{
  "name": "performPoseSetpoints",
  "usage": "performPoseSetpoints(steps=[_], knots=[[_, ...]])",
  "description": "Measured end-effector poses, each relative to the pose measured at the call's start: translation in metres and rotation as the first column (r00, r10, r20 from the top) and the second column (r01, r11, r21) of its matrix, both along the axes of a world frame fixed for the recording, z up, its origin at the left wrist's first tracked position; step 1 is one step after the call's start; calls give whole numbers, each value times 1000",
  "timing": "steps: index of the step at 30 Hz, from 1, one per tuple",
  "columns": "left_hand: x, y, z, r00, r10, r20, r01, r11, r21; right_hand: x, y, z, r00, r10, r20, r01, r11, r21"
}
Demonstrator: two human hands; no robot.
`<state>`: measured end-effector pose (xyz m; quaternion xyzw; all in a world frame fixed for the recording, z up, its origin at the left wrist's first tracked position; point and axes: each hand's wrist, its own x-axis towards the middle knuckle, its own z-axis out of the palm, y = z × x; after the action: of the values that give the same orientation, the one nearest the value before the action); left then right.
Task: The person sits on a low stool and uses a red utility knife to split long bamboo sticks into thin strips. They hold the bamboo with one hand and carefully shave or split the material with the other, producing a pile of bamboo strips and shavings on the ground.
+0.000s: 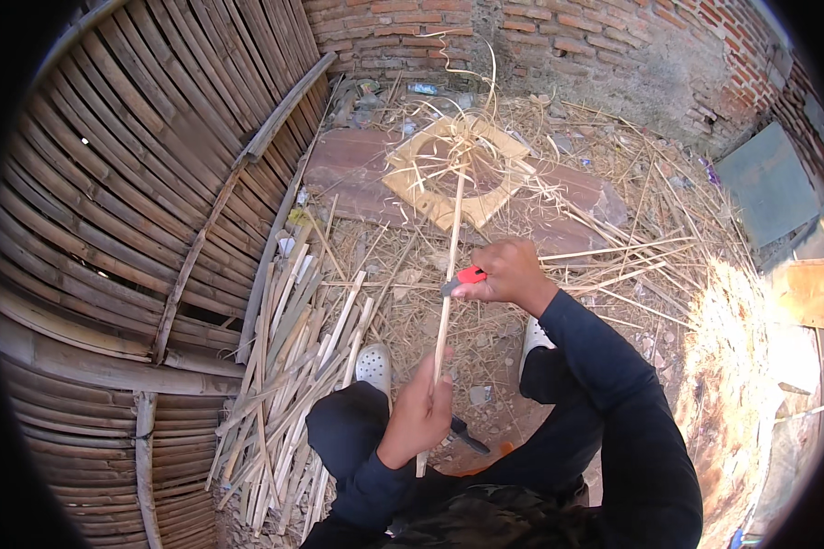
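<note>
My left hand (418,410) is closed around the near part of a long pale bamboo strip (451,242), whose lower end sticks out below the fist. The strip runs away from me toward a square wooden board with a round hole (414,194), where curled shavings gather about its far end. My right hand (504,272) is closed on a red-handled cutter knife (471,275). Its dark blade lies against the strip about halfway along. A dark, flat-ended tool (471,437) shows just right of my left hand, partly hidden.
Split bamboo strips (288,384) lie in a pile to my left beside a bamboo slat wall (156,174). A brown plank (348,169) lies under the holed board. Shavings and litter cover the ground up to a brick wall (568,46). Thin strips (632,265) lie at right.
</note>
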<state>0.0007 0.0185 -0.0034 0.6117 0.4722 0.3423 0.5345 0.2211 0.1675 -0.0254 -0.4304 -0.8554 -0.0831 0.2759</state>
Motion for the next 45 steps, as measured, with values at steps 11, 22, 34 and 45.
performPoseSetpoints(steps=[11,22,34,45], knots=[[5,-20,-11,987,-162,2,162,987,-20,77,65,-15,815,-572,-96,549,814,-190],[6,-10,-13,992,-129,1,129,989,-66,74,48,-3,744,-603,-287,427,760,-490],[3,-5,-14,990,65,-127,-45,987,155,-7,-42,19,994,-109,20,110,943,-314],[-3,-7,-20,908,170,-382,-15,926,377,-10,-31,4,995,-100,29,104,973,-206]])
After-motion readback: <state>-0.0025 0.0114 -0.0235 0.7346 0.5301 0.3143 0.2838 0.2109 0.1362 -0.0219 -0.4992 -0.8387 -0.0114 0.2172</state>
